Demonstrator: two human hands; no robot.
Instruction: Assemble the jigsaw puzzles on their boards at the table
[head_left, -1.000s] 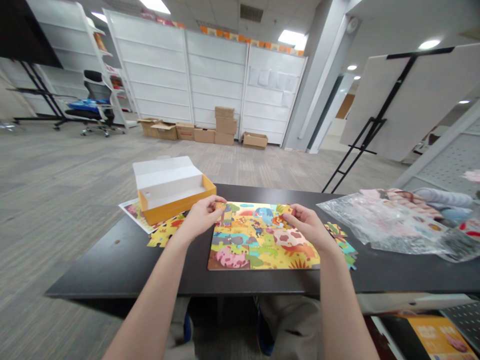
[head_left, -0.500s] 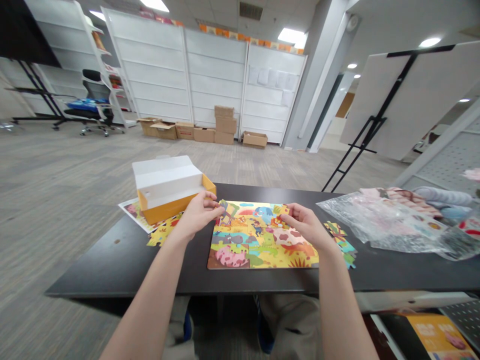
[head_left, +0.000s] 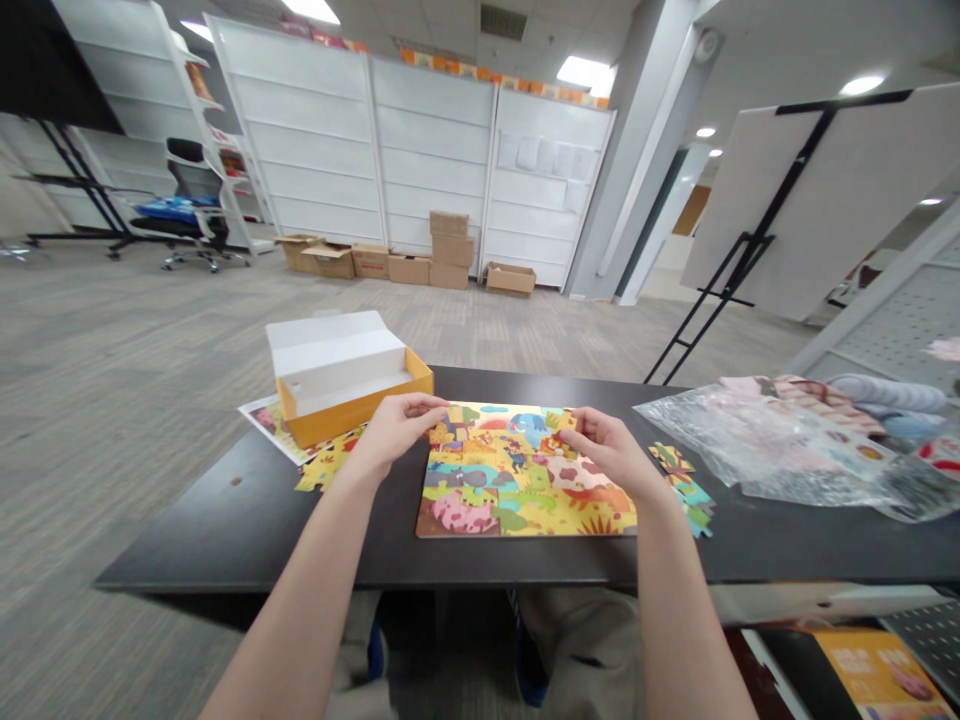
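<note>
As left hand (head_left: 397, 435), right hand (head_left: 609, 450) touch puzzle (head_left: 525, 470), half-open

And we're riding on the person's head here, the view pitched forward and down past both forearms: the left hand (head_left: 397, 435) and right hand (head_left: 611, 453) sit close below on the dark surface (head_left: 225, 530), with white shelving (head_left: 427, 150) far off across the carpet floor (head_left: 135, 340).

One left hand (head_left: 397, 435), one right hand (head_left: 611, 450), one jigsaw puzzle (head_left: 525, 500) — plus one orange box (head_left: 360, 415) and one office chair (head_left: 196, 215).
</note>
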